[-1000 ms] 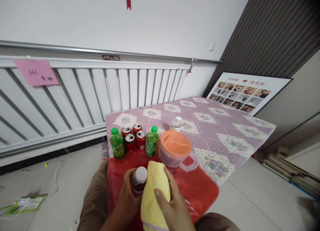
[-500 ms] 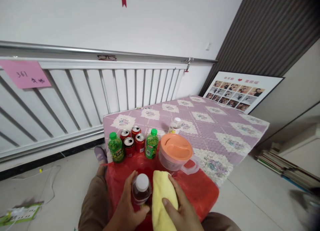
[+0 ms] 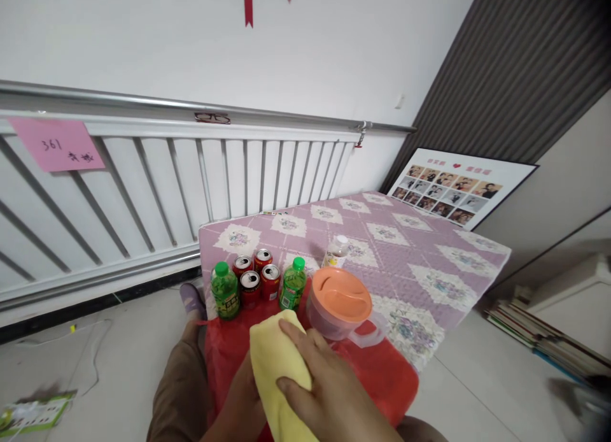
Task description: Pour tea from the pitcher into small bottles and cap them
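Note:
My right hand (image 3: 317, 372) grips a folded yellow cloth (image 3: 279, 372), thumb on its near face and fingers over its top. Just left of and behind the cloth is my left hand (image 3: 243, 391), its fingers mostly covered. The clear white-capped bottle it was holding is now hidden by the cloth. Beyond my hands stand two green-capped bottles, one at the left (image 3: 225, 292) and one nearer the middle (image 3: 293, 284). Several red drink cans (image 3: 250, 289), tops opened, are grouped between them. A clear plastic jug (image 3: 329, 314) with an orange lid (image 3: 342, 292) stands right of the cloth.
A red covering (image 3: 382, 372) lies under the jug and my hands. Behind it, a flowered lilac cloth (image 3: 420, 273) covers the surface, with another white-capped bottle (image 3: 337, 251) on it. A white radiator (image 3: 277, 168) runs along the wall. A photo board (image 3: 458, 187) leans at the right.
The yellow cloth has moved left and up, over the bottle in my left hand, covering it. My right hand has moved left with the cloth. The view has tipped slightly upward.

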Action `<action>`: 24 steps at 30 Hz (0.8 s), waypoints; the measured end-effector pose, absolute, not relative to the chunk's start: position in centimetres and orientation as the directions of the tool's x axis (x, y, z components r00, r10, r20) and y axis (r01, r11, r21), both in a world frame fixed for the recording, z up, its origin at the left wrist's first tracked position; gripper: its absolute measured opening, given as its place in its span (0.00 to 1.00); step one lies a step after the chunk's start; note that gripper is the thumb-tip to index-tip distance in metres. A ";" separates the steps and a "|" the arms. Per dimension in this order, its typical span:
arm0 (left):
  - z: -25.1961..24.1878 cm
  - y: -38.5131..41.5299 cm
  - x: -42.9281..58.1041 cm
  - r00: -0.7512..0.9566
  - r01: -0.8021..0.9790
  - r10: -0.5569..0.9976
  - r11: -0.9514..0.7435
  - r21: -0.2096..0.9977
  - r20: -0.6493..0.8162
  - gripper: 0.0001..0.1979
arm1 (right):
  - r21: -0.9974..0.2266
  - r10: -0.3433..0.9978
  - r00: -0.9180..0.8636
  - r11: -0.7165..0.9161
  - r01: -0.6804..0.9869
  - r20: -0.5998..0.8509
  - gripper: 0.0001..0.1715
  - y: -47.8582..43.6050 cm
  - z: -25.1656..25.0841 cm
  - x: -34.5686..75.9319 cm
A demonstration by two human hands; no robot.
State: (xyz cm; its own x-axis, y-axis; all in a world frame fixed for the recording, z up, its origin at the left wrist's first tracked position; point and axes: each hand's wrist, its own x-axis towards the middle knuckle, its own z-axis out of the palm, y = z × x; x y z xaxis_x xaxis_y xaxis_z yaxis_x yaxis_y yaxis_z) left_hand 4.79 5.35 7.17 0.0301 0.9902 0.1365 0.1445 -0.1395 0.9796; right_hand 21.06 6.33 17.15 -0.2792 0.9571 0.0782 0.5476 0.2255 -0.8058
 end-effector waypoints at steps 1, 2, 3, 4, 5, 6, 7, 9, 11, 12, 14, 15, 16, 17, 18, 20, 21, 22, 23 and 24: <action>7.2 5.3 4.8 0.045 0.140 0.992 -0.126 0.982 0.121 0.22 | -0.796 0.954 -0.291 0.229 0.560 0.070 0.39 6.5 17.4 20.7; 7.2 5.3 4.8 0.071 0.125 0.991 -0.119 0.985 0.111 0.23 | -0.792 0.953 -0.298 0.227 0.566 0.060 0.39 6.8 17.6 20.6; 7.2 5.3 4.7 0.098 0.102 0.989 -0.119 0.988 0.109 0.25 | -0.795 0.952 -0.303 0.221 0.565 0.049 0.38 6.9 17.6 20.6; 7.3 5.2 4.7 0.114 0.083 0.987 -0.122 0.989 0.112 0.27 | -0.803 0.951 -0.307 0.211 0.558 0.037 0.38 7.1 17.5 20.9; 7.3 5.2 4.7 0.119 0.073 0.985 -0.134 0.988 0.124 0.28 | -0.815 0.952 -0.305 0.194 0.546 0.022 0.38 7.2 17.1 21.4; 7.3 5.2 4.7 0.117 0.075 0.983 -0.153 0.985 0.143 0.28 | -0.830 0.956 -0.293 0.170 0.532 0.007 0.37 7.2 16.6 22.0; 7.2 5.3 4.6 0.110 0.091 0.979 -0.180 0.979 0.170 0.27 | -0.849 0.962 -0.273 0.139 0.510 -0.006 0.37 7.1 15.9 22.7; 6.7 5.4 4.5 0.080 0.138 0.971 -0.233 0.963 0.223 0.24 | -0.896 0.975 -0.218 0.066 0.440 -0.036 0.35 6.9 14.0 24.1; 6.0 5.5 4.3 0.062 0.163 0.967 -0.255 0.953 0.248 0.24 | -0.942 0.980 -0.180 -0.019 0.335 -0.084 0.35 6.4 12.2 25.0; 5.8 5.5 4.1 0.064 0.167 0.967 -0.252 0.953 0.245 0.24 | -0.957 0.982 -0.156 -0.055 0.284 -0.103 0.36 6.2 11.4 25.2; 5.6 5.4 3.9 0.078 0.170 0.975 -0.218 0.961 0.207 0.26 | -0.972 0.986 -0.100 -0.107 0.208 -0.130 0.37 5.8 10.3 25.1; 5.7 5.4 3.7 0.098 0.172 0.979 -0.195 0.966 0.180 0.28 | -0.976 0.988 -0.072 -0.120 0.183 -0.135 0.37 5.6 9.9 24.8; 6.0 5.3 3.4 0.125 0.176 0.981 -0.170 0.970 0.149 0.31 | -0.978 0.989 -0.055 -0.130 0.165 -0.140 0.37 5.5 9.7 24.5; 6.3 5.2 3.1 0.155 0.185 0.981 -0.146 0.972 0.118 0.36 | -0.979 0.988 -0.048 -0.136 0.152 -0.144 0.37 5.4 9.5 24.1; 6.6 5.2 2.8 0.185 0.198 0.978 -0.127 0.972 0.091 0.41 | -0.980 0.988 -0.049 -0.141 0.142 -0.149 0.37 5.4 9.2 23.8; 7.2 5.1 2.1 0.240 0.231 0.969 -0.121 0.965 0.064 0.48 | -0.979 0.985 -0.055 -0.155 0.133 -0.164 0.36 5.3 8.6 23.4; 7.3 5.1 1.7 0.253 0.249 0.965 -0.129 0.960 0.064 0.49 | -0.978 0.984 -0.053 -0.160 0.133 -0.168 0.36 5.3 8.3 23.3; 7.3 5.1 1.4 0.258 0.266 0.964 -0.142 0.953 0.071 0.49 | -0.978 0.985 -0.044 -0.160 0.133 -0.167 0.36 5.2 7.8 23.3; 7.1 5.1 1.1 0.255 0.283 0.964 -0.155 0.947 0.081 0.48 | -0.979 0.986 -0.035 -0.157 0.128 -0.162 0.36 5.2 7.4 23.3; 6.9 5.1 1.0 0.245 0.300 0.965 -0.167 0.939 0.093 0.46 | -0.981 0.988 -0.023 -0.152 0.118 -0.155 0.36 5.0 7.1 23.4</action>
